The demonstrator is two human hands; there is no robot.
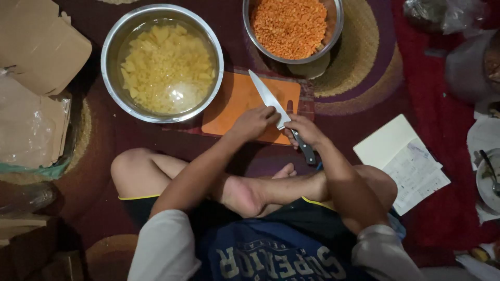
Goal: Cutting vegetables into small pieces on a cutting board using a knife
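The person sits cross-legged on the floor, and both hands meet over the near edge of an orange cutting board (237, 99). The right hand (306, 130) is closed around the black handle of a kitchen knife (271, 101); the blade points far and to the left, lying across the board. The left hand (255, 122) is curled into a loose fist just beside the blade, with the fingertips pressing down at the place where blade and handle meet. If something small is under these fingers, I cannot tell, because the hand hides it.

On the far left of the board stands a large steel bowl (112, 47), touching the board's corner. It holds pale yellow diced pieces (166, 62) lying in water. On the far right stands a second steel bowl (336, 21), filled with orange-red lentils (289, 26), and it rests on a round woven mat (364, 47).

To the right of the person's knee lies an open notebook (403, 161) on the red cloth. At the left side lie pieces of cardboard (41, 47) and a clear plastic bag (28, 127).
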